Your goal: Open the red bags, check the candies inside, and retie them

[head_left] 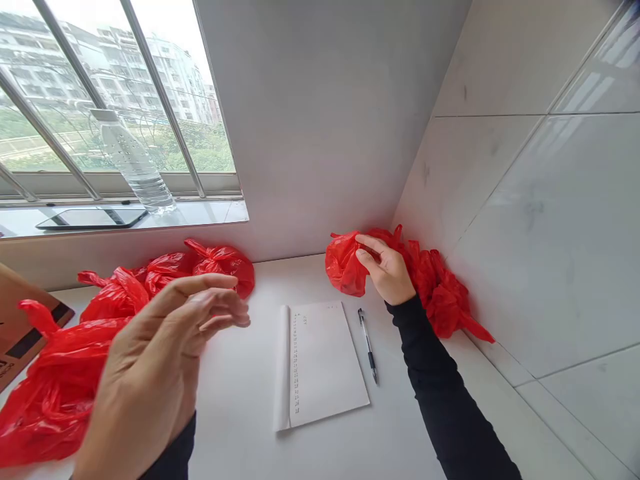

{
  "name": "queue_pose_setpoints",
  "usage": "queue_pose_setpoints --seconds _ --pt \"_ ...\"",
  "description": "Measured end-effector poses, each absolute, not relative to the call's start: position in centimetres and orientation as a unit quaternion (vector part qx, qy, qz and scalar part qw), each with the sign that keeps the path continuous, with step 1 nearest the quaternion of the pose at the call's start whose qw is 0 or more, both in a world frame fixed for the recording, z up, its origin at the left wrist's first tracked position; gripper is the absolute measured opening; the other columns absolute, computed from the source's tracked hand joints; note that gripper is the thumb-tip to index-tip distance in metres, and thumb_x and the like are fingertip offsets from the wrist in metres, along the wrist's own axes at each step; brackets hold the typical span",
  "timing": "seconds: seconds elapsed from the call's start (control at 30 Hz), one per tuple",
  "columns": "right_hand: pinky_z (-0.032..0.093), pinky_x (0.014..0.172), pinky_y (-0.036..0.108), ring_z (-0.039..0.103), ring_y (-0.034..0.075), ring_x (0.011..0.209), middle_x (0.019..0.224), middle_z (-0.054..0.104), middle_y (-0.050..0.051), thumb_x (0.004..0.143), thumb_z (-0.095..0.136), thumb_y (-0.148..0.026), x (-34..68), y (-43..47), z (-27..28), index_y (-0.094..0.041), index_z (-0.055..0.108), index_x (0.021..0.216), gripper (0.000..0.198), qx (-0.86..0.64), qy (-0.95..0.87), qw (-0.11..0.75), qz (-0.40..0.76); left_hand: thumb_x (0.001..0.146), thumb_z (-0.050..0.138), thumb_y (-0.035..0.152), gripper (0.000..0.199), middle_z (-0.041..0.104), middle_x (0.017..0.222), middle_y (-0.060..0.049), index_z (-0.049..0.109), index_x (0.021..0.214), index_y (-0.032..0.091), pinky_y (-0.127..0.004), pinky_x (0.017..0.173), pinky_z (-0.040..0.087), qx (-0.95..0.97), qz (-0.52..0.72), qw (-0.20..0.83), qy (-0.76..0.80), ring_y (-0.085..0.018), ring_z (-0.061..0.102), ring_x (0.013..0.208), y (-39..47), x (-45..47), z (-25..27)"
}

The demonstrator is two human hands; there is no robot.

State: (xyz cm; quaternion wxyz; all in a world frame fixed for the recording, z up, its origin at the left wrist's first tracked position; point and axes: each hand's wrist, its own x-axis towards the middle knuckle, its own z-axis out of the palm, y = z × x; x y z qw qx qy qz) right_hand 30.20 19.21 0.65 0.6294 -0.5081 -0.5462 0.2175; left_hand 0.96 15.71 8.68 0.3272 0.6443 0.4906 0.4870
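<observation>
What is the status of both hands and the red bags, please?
Right hand open at a red bag, contact unclear. Left hand raised, nothing visible in it. Notebook and pen nearby, seemingly not in the way.

Open surface (235,407) lies between the left hand (165,360) and the notebook (325,367), and a lane runs back to the wall (320,120) between the left bags (65,380) and the right bags (345,267). The left bags and box (23,307) obstruct that side. Right of the notebook, the pen (369,347) lies in the narrower strip before the sleeve (440,380). The right bags crowd the corner along the tiles (550,233). Bars (161,97) cross the window behind the bottle (135,163).
</observation>
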Motion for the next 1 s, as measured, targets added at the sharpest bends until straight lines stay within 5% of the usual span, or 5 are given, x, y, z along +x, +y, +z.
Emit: queue_pose_setpoints --seconds 0.23,0.43,0.63,0.77,1.0 --pt "0.046 0.108 0.04 0.06 0.022 0.123 0.129 0.067 0.005 0.094 0.065 -0.036 28.1 13.6 3.3 -0.026 0.07 0.122 0.03 -0.321 -0.548 0.659 0.402 0.091 0.041 0.066 0.06 0.061 0.134 -0.01 0.06 0.13 0.024 -0.051 0.113 0.038 0.701 0.351 0.331 0.525 -0.03 0.052 0.129 17.8 3.4 5.6" --pt "0.048 0.104 0.038 0.061 0.022 0.12 0.122 0.07 0.005 0.092 0.067 -0.036 27.2 13.1 3.2 -0.024 0.072 0.115 0.026 -0.326 -0.587 0.6 0.435 0.086 0.062 0.052 0.042 0.071 0.11 -0.009 0.068 0.112 0.019 -0.037 0.087 0.054 0.762 0.277 0.4 0.428 -0.026 0.065 0.099 17.3 4.2 5.5" --pt "0.052 0.084 0.031 0.064 0.017 0.095 0.103 0.067 0.003 0.09 0.069 -0.044 27.3 14.3 1.9 -0.023 0.062 0.122 0.039 -0.407 -0.602 0.54 0.425 0.09 0.054 0.048 0.032 0.068 0.088 -0.005 0.066 0.097 0.018 -0.03 0.069 0.054 0.764 0.28 0.377 0.442 -0.021 0.065 0.083 17.6 4.4 5.0" --pt "0.047 0.072 0.03 0.057 0.014 0.071 0.079 0.064 -0.002 0.088 0.068 -0.039 27.5 15.4 0.5 -0.023 0.067 0.107 0.026 -0.5 -0.669 0.437 0.335 0.088 0.056 0.044 0.026 0.067 0.083 -0.004 0.064 0.088 0.02 -0.03 0.067 0.052 0.788 0.234 0.341 0.456 -0.021 0.064 0.078 18.0 3.6 4.8" --pt "0.045 0.081 0.031 0.061 0.017 0.086 0.09 0.072 0.0 0.084 0.067 -0.024 27.8 15.4 0.3 -0.022 0.068 0.085 0.003 -0.505 -0.712 0.37 0.319 0.079 0.056 0.033 0.018 0.068 0.092 -0.005 0.068 0.089 0.024 -0.036 0.076 0.052 0.842 0.141 0.282 0.438 -0.024 0.063 0.084 18.7 1.6 4.6"
